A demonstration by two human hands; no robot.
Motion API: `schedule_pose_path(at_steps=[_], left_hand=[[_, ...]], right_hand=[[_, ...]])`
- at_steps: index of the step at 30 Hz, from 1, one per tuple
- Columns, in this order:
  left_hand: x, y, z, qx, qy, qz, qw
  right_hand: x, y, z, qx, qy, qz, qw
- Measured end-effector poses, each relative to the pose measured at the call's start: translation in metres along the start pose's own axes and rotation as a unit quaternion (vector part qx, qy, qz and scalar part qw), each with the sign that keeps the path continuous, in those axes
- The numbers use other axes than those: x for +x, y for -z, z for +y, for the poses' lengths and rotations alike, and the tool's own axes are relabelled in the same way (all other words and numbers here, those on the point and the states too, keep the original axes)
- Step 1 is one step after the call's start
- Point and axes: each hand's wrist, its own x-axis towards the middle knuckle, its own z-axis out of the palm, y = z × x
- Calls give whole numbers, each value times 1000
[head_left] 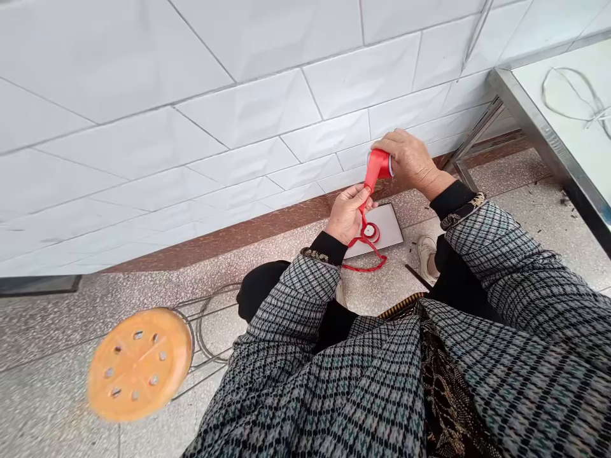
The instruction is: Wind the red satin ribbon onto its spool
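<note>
My right hand is closed around a spool of red ribbon, its pale rim showing at the sides. A flat length of the ribbon runs down from the spool to my left hand, which pinches it between thumb and fingers. Below the left hand the ribbon hangs in a narrow, twisted strand and loops near the floor. Beneath it a second, smaller red roll rests on a white flat box on the floor.
White wall tiles rise in front of me. An orange round stool with a wire frame stands at the left. At the right is a metal-edged table with a thin white cord on it. Dark bits litter the floor below.
</note>
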Motion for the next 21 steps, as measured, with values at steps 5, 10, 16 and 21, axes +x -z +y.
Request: schedule_pose_path(at_steps=[5, 10, 16, 21], left_hand=[[-1, -1, 4, -16, -64, -15, 998], [-2, -5, 7, -34, -128, -29, 991], [-4, -10, 8, -17, -53, -8, 998], [-5, -7, 8, -2, -49, -15, 999]], right_hand=[[2, 0, 3, 3, -13, -7, 1000], [3, -7, 0, 11, -43, -3, 999], [2, -12, -3, 41, -72, 18, 996], [3, -12, -3, 15, -61, 9, 998]])
